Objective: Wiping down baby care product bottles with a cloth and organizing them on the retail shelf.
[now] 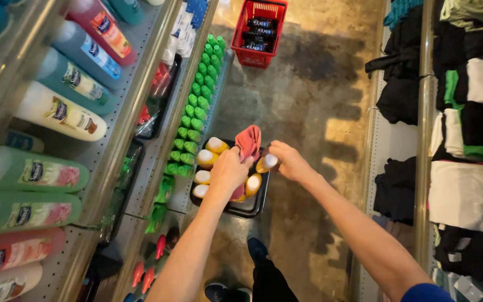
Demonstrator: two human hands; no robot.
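Note:
My left hand (228, 170) grips a pinkish-red cloth (248, 141) over a black tray (251, 207) on the floor. Several orange bottles with white caps (206, 158) lie in that tray. My right hand (288, 161) holds one orange bottle with a white cap (266, 163) just right of the cloth, above the tray's right side. Both arms reach down from the lower part of the view, and my shoes (256, 248) stand below the tray.
Shelves on the left carry large bottles (57, 112) in white, teal, green and pink, with rows of green-capped bottles (195, 112) lower down. A red basket (259, 31) with dark bottles stands on the concrete floor ahead. Folded clothes (465, 128) fill the shelves at right.

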